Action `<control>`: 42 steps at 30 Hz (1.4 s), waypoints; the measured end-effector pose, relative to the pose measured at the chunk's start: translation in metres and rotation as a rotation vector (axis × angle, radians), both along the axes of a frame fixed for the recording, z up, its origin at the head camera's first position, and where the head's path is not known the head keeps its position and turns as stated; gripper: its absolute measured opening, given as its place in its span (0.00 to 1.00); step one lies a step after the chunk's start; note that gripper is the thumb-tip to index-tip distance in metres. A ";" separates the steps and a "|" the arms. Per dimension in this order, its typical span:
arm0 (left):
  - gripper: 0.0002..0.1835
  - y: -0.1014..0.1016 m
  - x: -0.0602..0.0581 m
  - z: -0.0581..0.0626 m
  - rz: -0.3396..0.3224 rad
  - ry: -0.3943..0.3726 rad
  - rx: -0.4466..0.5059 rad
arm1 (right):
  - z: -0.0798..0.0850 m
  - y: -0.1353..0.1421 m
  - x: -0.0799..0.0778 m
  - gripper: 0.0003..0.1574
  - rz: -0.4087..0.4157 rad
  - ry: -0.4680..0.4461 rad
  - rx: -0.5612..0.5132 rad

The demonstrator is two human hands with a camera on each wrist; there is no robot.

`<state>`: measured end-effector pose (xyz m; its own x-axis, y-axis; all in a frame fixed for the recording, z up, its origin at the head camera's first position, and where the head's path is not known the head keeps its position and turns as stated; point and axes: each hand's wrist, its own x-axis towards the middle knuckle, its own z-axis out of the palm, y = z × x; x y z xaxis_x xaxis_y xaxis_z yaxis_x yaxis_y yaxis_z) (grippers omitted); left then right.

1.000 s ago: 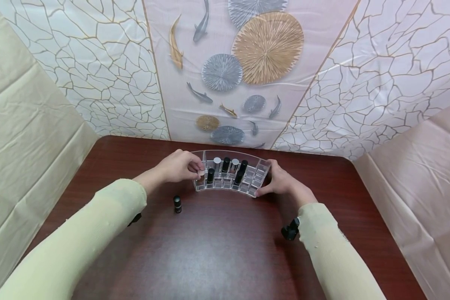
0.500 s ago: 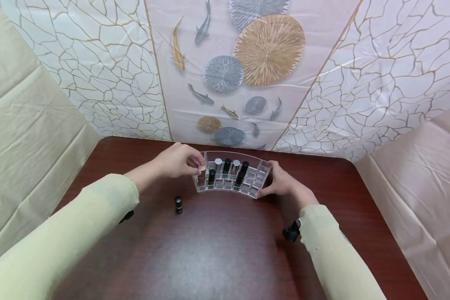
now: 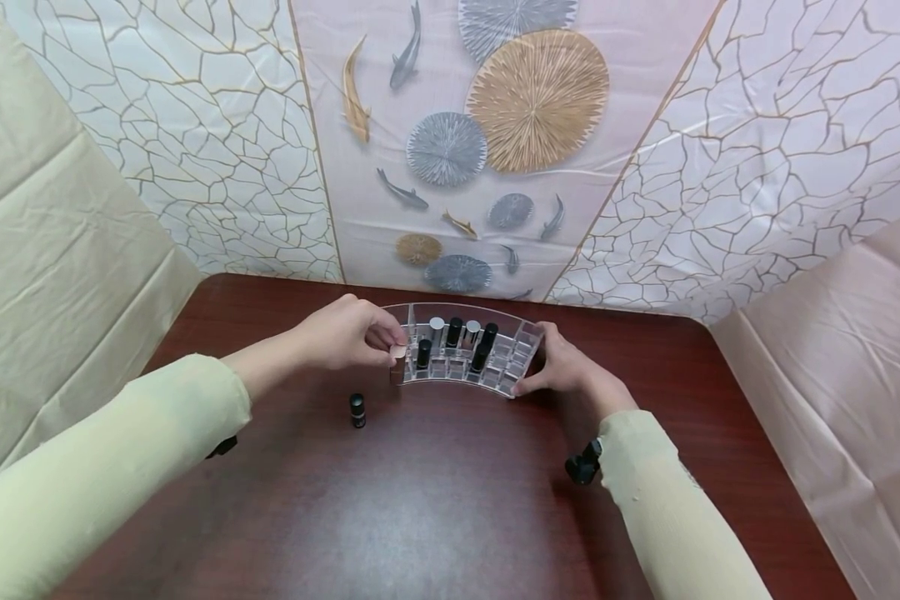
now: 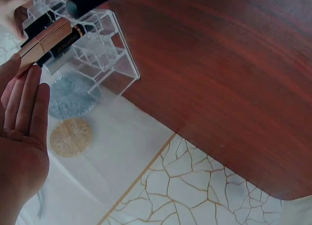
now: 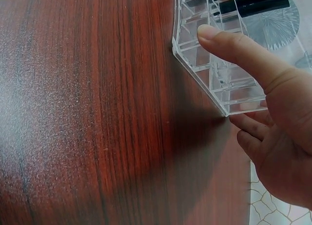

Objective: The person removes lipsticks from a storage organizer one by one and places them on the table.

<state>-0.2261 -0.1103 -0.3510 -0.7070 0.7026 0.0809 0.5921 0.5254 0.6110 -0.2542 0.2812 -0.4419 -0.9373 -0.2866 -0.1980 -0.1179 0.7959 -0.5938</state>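
A rose-gold lipstick tube (image 4: 46,42) is pinched between the thumb and fingers of my left hand (image 3: 345,335). In the head view that tube stands at the left end of the clear acrylic lipstick organizer (image 3: 457,381), overlapping its corner; whether it is inside a slot I cannot tell. My right hand (image 3: 567,364) grips the organizer's right end, thumb over the front side (image 5: 209,32) and fingers behind. Inside the organizer are black lipsticks (image 3: 483,346) and silver-capped ones (image 3: 437,329). Several slots at the right hold nothing.
One black lipstick (image 3: 357,410) stands on the dark red wooden table (image 3: 450,500), in front of the organizer's left end. A patterned cloth (image 3: 450,208) hangs just behind the table, with beige cloth (image 3: 52,225) at both sides.
My left hand has shifted slightly left, bringing the rose-gold tube from the organizer's left slots to its outer left corner. My right hand keeps its hold in the same place.
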 end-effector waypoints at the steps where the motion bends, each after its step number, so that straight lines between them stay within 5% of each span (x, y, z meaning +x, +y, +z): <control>1: 0.11 -0.001 0.002 -0.002 -0.006 -0.007 0.009 | 0.000 0.000 0.000 0.77 0.002 0.000 -0.002; 18: 0.10 0.002 0.024 -0.031 -0.063 -0.073 0.001 | 0.000 0.000 0.000 0.77 0.005 -0.007 -0.008; 42: 0.08 0.005 0.030 -0.056 -0.078 0.014 -0.030 | 0.001 -0.001 0.001 0.76 0.016 0.013 0.000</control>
<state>-0.1957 -0.1055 -0.4072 -0.6490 0.7577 0.0683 0.6403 0.4955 0.5869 -0.2533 0.2800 -0.4411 -0.9351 -0.3015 -0.1863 -0.1380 0.7940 -0.5921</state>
